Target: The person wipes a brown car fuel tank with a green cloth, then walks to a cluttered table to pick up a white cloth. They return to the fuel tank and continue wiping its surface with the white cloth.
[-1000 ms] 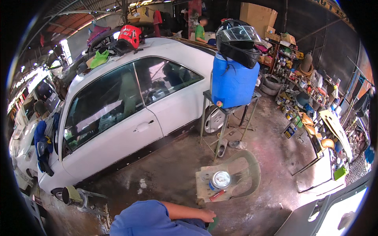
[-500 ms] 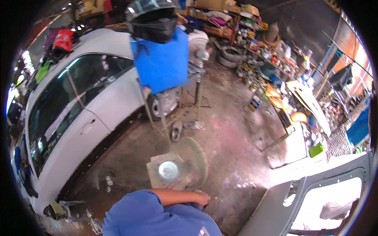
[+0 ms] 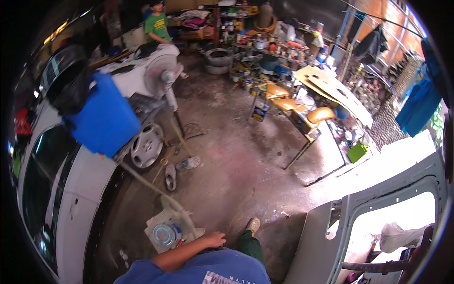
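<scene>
Left hand (image 3: 215, 240) loosely curled, contents indeterminate, right hand out of view; round paint can (image 3: 165, 235), long axis upright, stands on plastic chair (image 3: 158, 217) at nine o'clock from the left hand, near its forearm.

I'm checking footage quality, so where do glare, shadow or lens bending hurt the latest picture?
Head view: glare whitens the floor beside the grey panel; head view: the white car bends along the left rim; head view: the black helmet sinks into shadow; head view: detail under the left hand is indistinct.
</scene>
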Motion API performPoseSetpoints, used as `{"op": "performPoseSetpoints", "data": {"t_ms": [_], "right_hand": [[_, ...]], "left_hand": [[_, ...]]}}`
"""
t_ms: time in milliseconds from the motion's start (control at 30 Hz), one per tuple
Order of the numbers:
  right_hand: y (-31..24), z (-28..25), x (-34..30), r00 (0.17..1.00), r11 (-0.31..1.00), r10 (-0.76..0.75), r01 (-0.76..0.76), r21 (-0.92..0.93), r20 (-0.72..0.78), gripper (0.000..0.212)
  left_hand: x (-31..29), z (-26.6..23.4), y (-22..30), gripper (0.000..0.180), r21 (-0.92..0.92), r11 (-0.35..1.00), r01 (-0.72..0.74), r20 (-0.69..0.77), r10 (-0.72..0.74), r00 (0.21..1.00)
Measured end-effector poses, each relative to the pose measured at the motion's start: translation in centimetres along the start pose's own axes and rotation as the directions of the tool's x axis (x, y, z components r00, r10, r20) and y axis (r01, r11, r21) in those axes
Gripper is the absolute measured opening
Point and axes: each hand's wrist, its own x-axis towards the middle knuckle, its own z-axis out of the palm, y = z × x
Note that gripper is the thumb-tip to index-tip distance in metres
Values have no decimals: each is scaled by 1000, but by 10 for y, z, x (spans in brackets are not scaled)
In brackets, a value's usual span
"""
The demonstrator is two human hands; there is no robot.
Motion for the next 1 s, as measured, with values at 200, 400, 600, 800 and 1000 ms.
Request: {"op": "performPoseSetpoints", "data": {"t_ms": [200,400,600,800,1000], "right_hand": [[-34,-63,111,975,961,-170,197,-193,145,39],[-97,-207,314,938,479,-263,330,-813,226,33],[-341,-221,330,915,792,-401,371,-485,45,40],[-431,-130,359,825,739,-538,561,-373,173,42],[-410,-109,381,943,882,-254,317,-350,215,59]], "left_hand": [[73,-6,-49,46,-352,922,159,62,-146,987],[165,-39,-51,41,-742,660,116,-252,-436,864],[149,-87,-44,41,-328,874,357,-84,-404,911],[181,-182,-80,41,-258,846,467,-26,-489,872],[319,-297,-78,41,-194,913,360,-34,-373,927]]}}
